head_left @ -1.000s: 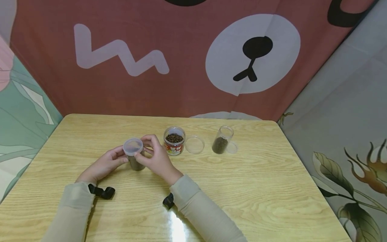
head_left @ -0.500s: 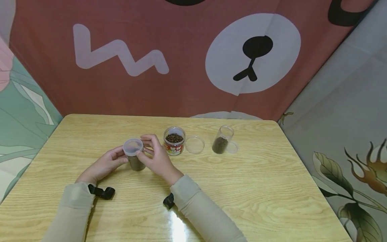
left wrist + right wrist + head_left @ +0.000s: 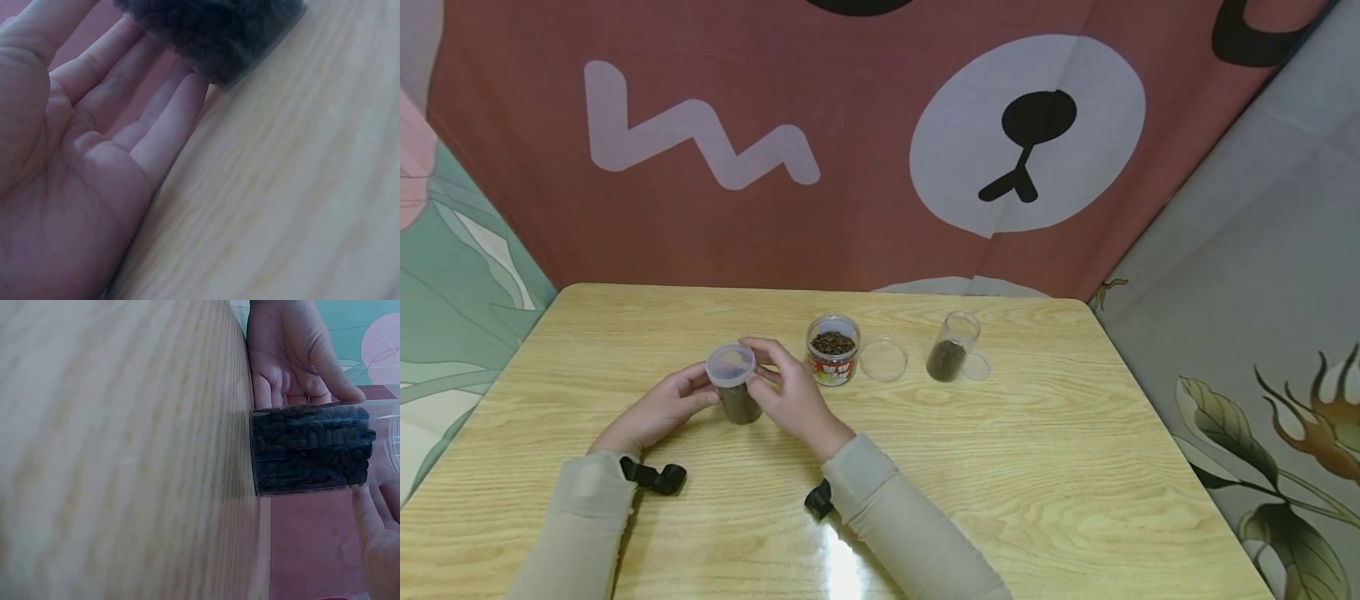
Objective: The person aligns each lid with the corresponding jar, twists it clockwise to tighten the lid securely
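Observation:
A clear cylindrical jar [image 3: 740, 406] of dark beans stands upright on the table, with a translucent lid [image 3: 731, 363] on its mouth. My left hand [image 3: 658, 408] holds the jar's left side between thumb and fingers; in the left wrist view its palm [image 3: 75, 169] faces the jar [image 3: 219, 37]. From the right, my right hand [image 3: 793, 398] grips the lid's edge, thumb at the front right and index finger at the back. The right wrist view shows the beans [image 3: 312, 447] filling most of the jar, with the left thumb against its wall.
Right of the hands stands an uncovered jar [image 3: 832, 350] of brown beans with a red label. Beside it lies a clear round lid [image 3: 883, 359]. Farther right are a narrow jar [image 3: 947, 358] of dark contents and a small clear lid [image 3: 977, 366]. A bear-print cloth [image 3: 865, 225] hangs behind the table.
My right thumb has slid rightward along the front of the lid, and the index finger has shifted left at the back. The left hand and jar stay nearly still.

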`<state>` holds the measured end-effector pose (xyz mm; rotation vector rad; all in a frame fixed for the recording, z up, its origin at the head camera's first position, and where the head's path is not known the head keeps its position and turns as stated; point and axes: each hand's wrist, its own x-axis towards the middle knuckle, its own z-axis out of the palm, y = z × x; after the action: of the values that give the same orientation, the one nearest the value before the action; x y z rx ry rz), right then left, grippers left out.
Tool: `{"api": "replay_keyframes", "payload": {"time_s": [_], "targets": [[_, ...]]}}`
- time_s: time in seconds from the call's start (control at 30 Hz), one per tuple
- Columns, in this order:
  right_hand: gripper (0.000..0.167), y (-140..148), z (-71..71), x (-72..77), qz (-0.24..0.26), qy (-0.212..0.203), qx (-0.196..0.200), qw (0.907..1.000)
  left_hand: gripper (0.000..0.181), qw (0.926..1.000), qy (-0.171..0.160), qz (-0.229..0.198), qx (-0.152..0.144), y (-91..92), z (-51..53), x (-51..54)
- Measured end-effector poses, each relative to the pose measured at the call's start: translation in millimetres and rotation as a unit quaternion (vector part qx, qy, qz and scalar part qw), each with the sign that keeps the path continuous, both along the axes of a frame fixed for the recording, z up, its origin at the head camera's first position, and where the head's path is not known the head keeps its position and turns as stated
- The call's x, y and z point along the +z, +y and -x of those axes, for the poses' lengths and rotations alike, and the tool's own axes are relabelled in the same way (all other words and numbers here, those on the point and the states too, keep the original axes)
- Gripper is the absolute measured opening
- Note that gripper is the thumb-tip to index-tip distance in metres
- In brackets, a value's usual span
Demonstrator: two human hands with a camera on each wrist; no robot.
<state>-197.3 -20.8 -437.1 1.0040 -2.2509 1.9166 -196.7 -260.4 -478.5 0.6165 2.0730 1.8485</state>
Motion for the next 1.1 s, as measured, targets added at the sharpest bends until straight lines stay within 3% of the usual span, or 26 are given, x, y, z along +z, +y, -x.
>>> {"api": "replay_keyframes", "payload": {"time_s": [0.8, 1.1], "targets": [[0.044, 1.8, -1.7, 0.8, -0.001, -0.034, 0.009, 0.9994, 0.060, 1.0000, -0.003, 0.006, 0.007, 0.4, -0.5, 0.3], [0.052, 2.2, -2.7, 1.6, 0.001, -0.034, 0.005, 0.9994, 0.062, 0.9999, -0.002, 0.005, 0.009, 0.2, 0.5, -1.1]]}}
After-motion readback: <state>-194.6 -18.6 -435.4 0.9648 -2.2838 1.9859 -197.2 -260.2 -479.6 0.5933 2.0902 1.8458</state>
